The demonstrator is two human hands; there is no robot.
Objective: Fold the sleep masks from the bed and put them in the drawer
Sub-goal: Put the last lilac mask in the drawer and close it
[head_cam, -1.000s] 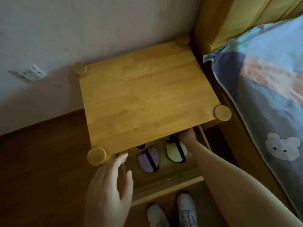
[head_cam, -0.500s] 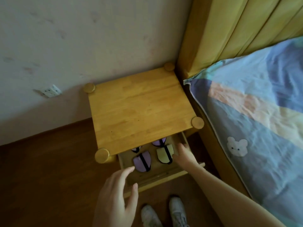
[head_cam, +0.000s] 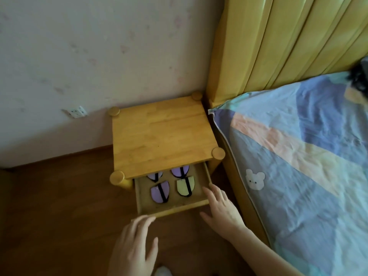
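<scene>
Four folded sleep masks (head_cam: 160,191) are laid in two rows in the open nightstand drawer (head_cam: 173,209), likely for neat storage. Left hand (head_cam: 133,250) and right hand (head_cam: 222,210) are spread empty at the drawer front, probably for closing it.

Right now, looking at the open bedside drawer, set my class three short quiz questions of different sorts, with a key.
1. True or false: the pale yellow folded sleep mask lies in the open wooden drawer.
2. How many purple folded sleep masks show in it?
3. Which is nearer the drawer's right front corner: A, left hand; B, right hand?

Key: 1 true; 2 three, two partly hidden under the tabletop; 3 B.
</scene>
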